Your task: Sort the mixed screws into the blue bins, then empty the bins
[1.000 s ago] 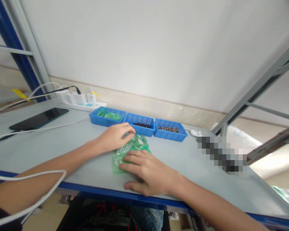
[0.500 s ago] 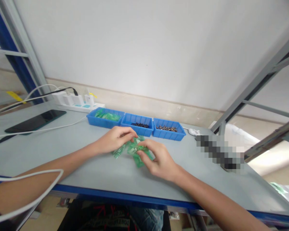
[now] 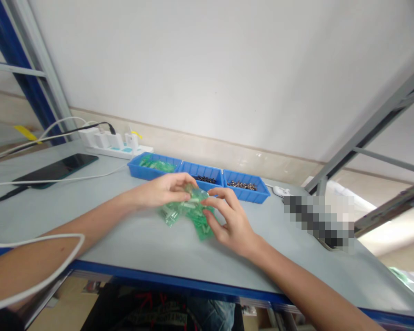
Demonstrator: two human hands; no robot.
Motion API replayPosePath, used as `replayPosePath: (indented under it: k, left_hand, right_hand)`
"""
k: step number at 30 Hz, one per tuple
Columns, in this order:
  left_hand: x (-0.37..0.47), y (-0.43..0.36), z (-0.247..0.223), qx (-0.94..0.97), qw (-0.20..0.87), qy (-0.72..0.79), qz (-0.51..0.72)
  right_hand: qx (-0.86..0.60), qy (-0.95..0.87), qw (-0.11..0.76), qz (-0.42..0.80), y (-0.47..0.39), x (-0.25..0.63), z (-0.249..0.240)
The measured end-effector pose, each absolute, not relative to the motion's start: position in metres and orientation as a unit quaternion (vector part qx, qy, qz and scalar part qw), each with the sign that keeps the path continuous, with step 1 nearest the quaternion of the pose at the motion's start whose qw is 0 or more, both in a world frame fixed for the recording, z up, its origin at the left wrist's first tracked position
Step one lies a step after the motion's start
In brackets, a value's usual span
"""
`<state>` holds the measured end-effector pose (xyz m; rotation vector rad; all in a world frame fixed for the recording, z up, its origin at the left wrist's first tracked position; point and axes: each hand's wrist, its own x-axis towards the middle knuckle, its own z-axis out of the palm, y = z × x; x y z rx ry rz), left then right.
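Thin green see-through plastic bags point(image 3: 202, 223) lie crumpled together on the grey tabletop between my hands. My left hand point(image 3: 163, 189) is closed on a green plastic bag, its thumb pressed along the top near a pale strip. My right hand point(image 3: 229, 220) is at the right side of the green plastic, fingers curved and apart. Its fingertips are close to the plastic; whether they touch it is hard to tell. Beyond my hands, three blue bins stand in a row: the left bin point(image 3: 138, 171) holds more green plastic, the middle bin point(image 3: 212, 184) dark small parts, the right bin point(image 3: 253, 195) brassy small parts.
A dark phone point(image 3: 58, 170) lies at the left with a cable. Behind it, a white power strip point(image 3: 110, 149) carries several plugs. One white cable point(image 3: 72, 246) loops over my left forearm. A blurred-out dark object point(image 3: 313, 220) sits at the right, near the metal frame point(image 3: 369, 138).
My right hand's fingers have come apart from their pinch on the green plastic. My left thumb now lies flatter across the bag. The view has shifted slightly.
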<state>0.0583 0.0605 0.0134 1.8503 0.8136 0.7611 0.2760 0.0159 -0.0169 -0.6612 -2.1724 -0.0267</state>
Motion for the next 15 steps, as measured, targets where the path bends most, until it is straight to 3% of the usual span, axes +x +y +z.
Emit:
replayPosePath:
  k: [5,7,15]
  left_hand:
    - [0.004,0.104,0.017,0.708,0.216,0.451,0.499]
    - [-0.012,0.117,0.012,0.699,0.156,0.495,0.491]
    - [-0.010,0.120,0.003,0.758,0.080,0.513,0.394]
  right_hand:
    - [-0.288,-0.864,0.412,-0.001,0.019,0.278,-0.019]
    - [-0.288,-0.867,0.407,-0.001,0.018,0.278,-0.018]
    - [-0.284,-0.873,0.397,-0.012,0.018,0.278,-0.017]
